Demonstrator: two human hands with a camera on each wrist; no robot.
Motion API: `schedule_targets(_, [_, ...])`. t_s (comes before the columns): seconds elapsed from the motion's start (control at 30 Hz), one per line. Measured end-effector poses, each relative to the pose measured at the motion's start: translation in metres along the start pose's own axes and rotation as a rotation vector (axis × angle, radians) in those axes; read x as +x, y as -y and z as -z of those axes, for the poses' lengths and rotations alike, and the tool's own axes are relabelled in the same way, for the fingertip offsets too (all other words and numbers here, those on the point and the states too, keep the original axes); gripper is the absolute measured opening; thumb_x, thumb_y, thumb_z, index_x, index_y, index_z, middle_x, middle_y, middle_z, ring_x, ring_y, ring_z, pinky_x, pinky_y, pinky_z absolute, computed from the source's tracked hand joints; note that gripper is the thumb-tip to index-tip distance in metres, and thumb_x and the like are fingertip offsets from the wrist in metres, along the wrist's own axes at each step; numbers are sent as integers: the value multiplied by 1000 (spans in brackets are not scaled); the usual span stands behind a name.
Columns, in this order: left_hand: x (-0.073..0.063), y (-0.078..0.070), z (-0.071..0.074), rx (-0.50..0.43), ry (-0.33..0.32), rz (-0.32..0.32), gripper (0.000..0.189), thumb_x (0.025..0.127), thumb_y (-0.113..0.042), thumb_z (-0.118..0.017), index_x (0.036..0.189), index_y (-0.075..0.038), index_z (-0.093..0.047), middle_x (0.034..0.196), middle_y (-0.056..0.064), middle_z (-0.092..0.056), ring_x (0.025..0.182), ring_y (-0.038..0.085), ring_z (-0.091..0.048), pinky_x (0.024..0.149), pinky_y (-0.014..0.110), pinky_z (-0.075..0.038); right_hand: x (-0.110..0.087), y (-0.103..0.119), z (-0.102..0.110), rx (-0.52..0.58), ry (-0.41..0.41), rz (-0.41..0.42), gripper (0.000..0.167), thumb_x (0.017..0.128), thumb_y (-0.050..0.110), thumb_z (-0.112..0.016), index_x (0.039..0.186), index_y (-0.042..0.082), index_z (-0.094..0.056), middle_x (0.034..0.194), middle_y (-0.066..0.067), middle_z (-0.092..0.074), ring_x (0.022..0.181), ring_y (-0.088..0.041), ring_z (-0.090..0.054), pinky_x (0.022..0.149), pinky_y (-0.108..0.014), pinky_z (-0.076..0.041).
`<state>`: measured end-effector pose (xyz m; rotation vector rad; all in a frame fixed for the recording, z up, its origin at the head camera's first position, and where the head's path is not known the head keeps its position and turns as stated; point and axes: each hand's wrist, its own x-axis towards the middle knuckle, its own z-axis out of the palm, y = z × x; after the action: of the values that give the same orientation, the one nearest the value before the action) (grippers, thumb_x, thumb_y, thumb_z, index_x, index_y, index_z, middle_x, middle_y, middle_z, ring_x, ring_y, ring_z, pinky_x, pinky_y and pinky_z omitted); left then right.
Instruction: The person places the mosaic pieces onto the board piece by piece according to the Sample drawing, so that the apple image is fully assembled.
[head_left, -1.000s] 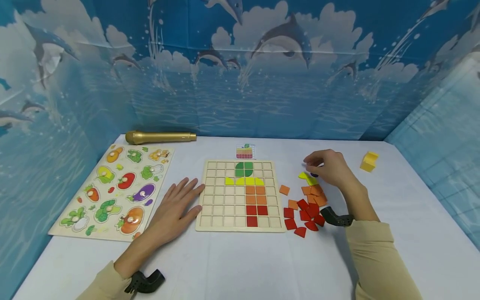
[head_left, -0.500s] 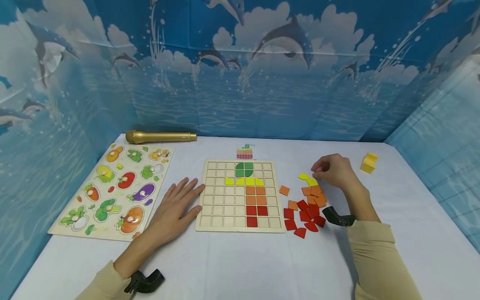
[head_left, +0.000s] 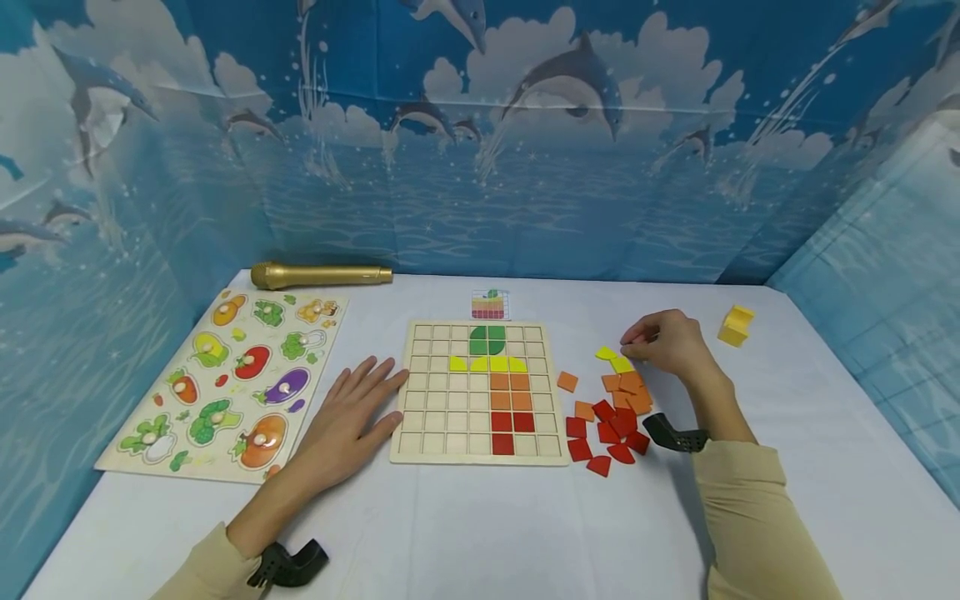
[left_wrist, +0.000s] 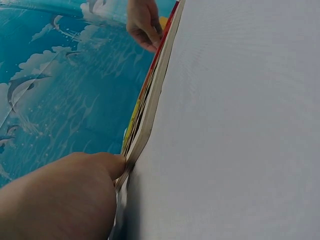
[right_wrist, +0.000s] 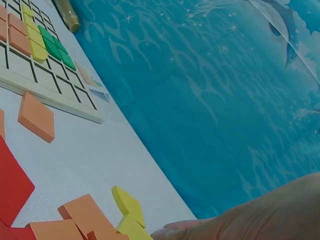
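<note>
My left hand [head_left: 348,425] lies flat with spread fingers at the left edge of a wooden grid board [head_left: 457,417]; its fingertips touch the frame. Green leaf-shaped pieces [head_left: 487,340], a row of yellow pieces [head_left: 498,364], orange squares [head_left: 510,392] and red squares [head_left: 503,422] sit in the board's cells. My right hand [head_left: 667,342] is at the loose pieces, finger and thumb tips drawn together right at the edge of a yellow piece [right_wrist: 132,227]. I cannot tell whether they pinch it. Another yellow piece [right_wrist: 128,205] lies beside it.
Loose orange squares [head_left: 632,382] and red pieces [head_left: 609,432] lie right of the board. A small pattern card [head_left: 491,305] is behind it. Leftward are a vegetable puzzle [head_left: 232,367] and a gold microphone [head_left: 322,275]. A yellow block [head_left: 736,325] stands at far right.
My right hand has moved slightly right and down, and its fingertips have drawn together beside the yellow pieces. A dark blue spot seen under it earlier is hidden. My left hand stays in place.
</note>
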<state>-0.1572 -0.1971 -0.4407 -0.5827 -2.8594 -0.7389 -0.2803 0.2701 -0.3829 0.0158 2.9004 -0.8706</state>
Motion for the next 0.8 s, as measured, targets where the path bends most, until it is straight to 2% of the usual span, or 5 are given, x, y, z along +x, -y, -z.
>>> schedule_targets(0.2, [0,0,0,-13,-20,-12,59,104,-32,-64,159,-17,-49,170,12,-38,161,39,-23,130,63,-13,-3,8,-1,26,-79,49,21,93,15,-82,107,1,-78,90,-14,-75,87,-29,-62,69,-29,-51])
schedule_targets(0.33, [-1,0,-1,-8,-13,-4,59,104,-33,-64,159,-17,-49,170,11,-37,162,38,-22,131,62,-12,-6,27,-5,69,-158,124,23,92,19,-84,106,1,-79,90,-15,-78,84,-26,-68,68,-28,-53])
schedule_targets(0.47, [-1,0,-1,-3,4,1,60,104,-34,-64,160,-18,-48,171,11,-36,162,38,-21,131,62,-11,-9,51,-17,100,-193,195,24,89,22,-87,101,2,-80,86,-13,-79,76,-23,-71,64,-27,-53])
schedule_targets(0.6, [0,0,0,2,6,4,61,104,-34,-64,160,-18,-47,171,10,-35,162,37,-20,131,62,-11,-7,77,-36,130,-183,252,18,88,19,-88,96,4,-81,82,-11,-78,71,-20,-71,65,-29,-54])
schedule_targets(0.8, [0,0,0,0,8,6,61,104,-34,-64,160,-18,-47,171,10,-35,163,37,-20,131,62,-11,-5,117,-68,187,-88,300,10,91,13,-84,96,5,-81,84,-10,-78,77,-21,-73,72,-34,-59])
